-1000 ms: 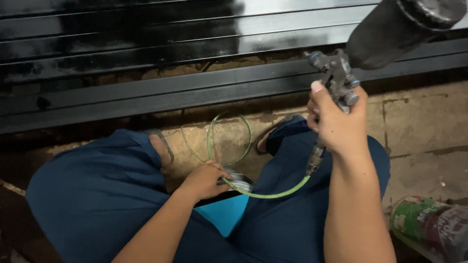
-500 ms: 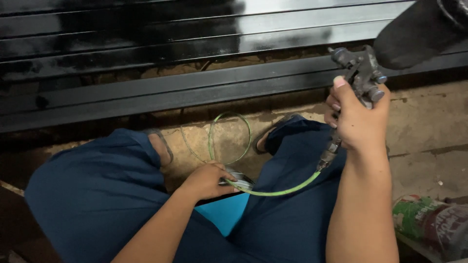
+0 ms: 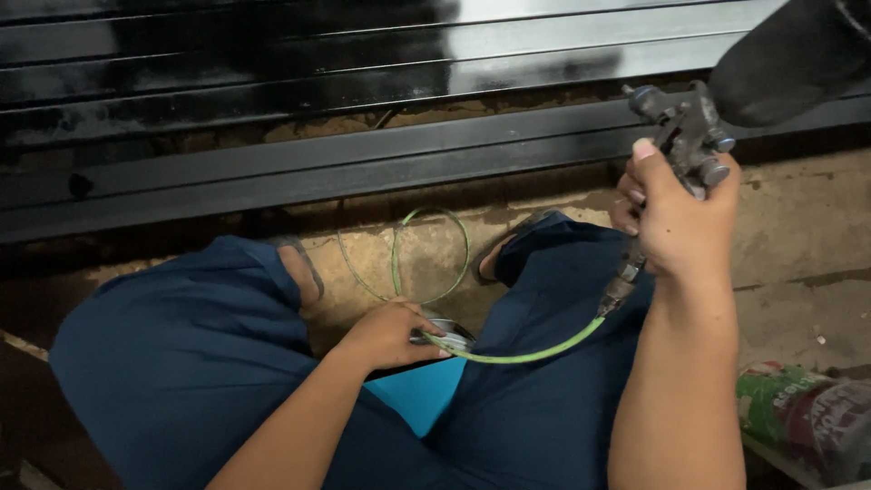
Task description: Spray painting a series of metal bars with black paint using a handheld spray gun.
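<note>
Compared with 1 second ago, the right hand (image 3: pixel 676 222) and its spray gun (image 3: pixel 682 136) sit further toward the right edge of the view, and the gun's dark cup (image 3: pixel 789 59) now fills the top right corner. Little else differs: the left hand (image 3: pixel 388 334) rests in the same spot between the knees.

That right hand is wrapped tight around the spray gun's handle, thumb up along the back of the grey metal body, fingers curled at the front. From the bottom of the handle a green hose (image 3: pixel 526 349) runs down and left in a shallow curve across the blue trousers (image 3: pixel 190 363) to the left hand. The left hand pinches the hose between thumb and fingers, just over a small round metal tin (image 3: pixel 451 333) on the ground. Past that hand the hose loops in 2 thin coils (image 3: pixel 431 254) on the stained concrete floor (image 3: pixel 798 227), between the person's sandalled feet.

Long black metal bars (image 3: pixel 363 100) lie across the top of the view, glossy on the upper ones, duller on the nearest. A crumpled green and red sack (image 3: pixel 803 413) lies at the lower right, near the right elbow.
</note>
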